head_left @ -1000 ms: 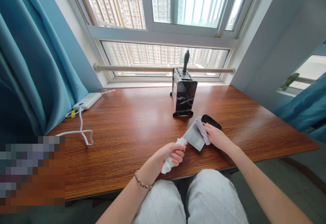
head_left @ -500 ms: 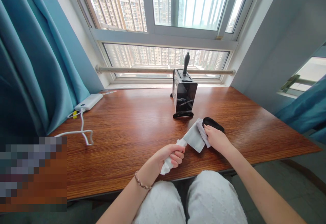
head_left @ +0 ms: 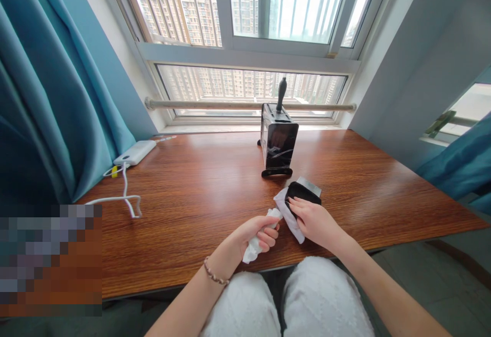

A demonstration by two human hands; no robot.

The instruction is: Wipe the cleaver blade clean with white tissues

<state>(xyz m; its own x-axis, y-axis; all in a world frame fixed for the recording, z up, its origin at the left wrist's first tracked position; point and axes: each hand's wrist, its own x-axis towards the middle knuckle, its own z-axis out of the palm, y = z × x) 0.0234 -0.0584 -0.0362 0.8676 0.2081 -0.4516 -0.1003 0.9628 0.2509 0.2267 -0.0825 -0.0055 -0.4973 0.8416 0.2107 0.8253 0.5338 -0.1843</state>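
Note:
My left hand [head_left: 256,231] is closed round a white cloth-wrapped handle [head_left: 253,245] just above the near edge of the wooden table [head_left: 199,194]. A flat grey blade [head_left: 309,185] runs from that handle toward the right. My right hand [head_left: 312,221] lies over the blade, fingers pressing a black pad [head_left: 301,193] and a white wipe [head_left: 287,213] against it. Most of the blade is hidden under the pad, wipe and hand.
A black knife block [head_left: 278,142] with one dark handle sticking up stands at the back centre. A white power bank [head_left: 137,152] and its white cable [head_left: 125,196] lie at the left. Teal curtains hang on both sides, with a window behind.
My right hand has slid left along the blade toward my left hand, bringing the black pad and wipe with it. My left hand stayed in place.

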